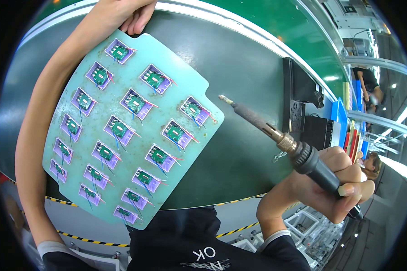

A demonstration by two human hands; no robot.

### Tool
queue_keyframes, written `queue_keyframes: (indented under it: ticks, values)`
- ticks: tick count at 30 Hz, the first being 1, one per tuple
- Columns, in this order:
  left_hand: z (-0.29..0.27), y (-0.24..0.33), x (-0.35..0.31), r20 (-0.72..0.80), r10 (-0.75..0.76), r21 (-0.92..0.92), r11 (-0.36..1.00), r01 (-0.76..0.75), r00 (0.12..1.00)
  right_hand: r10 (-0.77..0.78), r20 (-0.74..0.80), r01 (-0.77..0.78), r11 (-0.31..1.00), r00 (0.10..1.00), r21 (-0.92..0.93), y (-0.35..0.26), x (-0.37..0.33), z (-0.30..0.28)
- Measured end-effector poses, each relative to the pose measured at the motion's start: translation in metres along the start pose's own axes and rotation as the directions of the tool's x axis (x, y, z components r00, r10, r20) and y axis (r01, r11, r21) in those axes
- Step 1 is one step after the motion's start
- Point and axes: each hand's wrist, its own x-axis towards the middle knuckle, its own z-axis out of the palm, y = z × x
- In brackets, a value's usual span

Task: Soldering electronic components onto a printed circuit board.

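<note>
The right hand (334,185), at the lower right, wraps its fingers around a black soldering iron (306,158). The iron pokes out up and left from the hand, its tip near the right corner of a pale green tray (182,77). The tray lies left of the middle, with purple cases (145,110) holding little green boards (134,102). The left hand (134,16), at the top, has bent fingers by the tray's top edge; I cannot tell if they pinch it.
</note>
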Motion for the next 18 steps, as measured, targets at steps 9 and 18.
queue_keyframes:
  ticks: [9, 18]
  values:
    - [0.005, -0.003, 0.008, -0.015, -0.029, 0.036, 0.999, 0.030, 0.999, 0.073, -0.046, -0.075, 0.996, 0.996, -0.047, 0.010, -0.001, 0.000]
    - [0.011, -0.019, 0.028, -0.100, 0.017, 0.110, 0.994, -0.007, 0.995, 0.153, -0.263, -0.197, 0.969, 0.952, -0.148, 0.021, 0.012, -0.011]
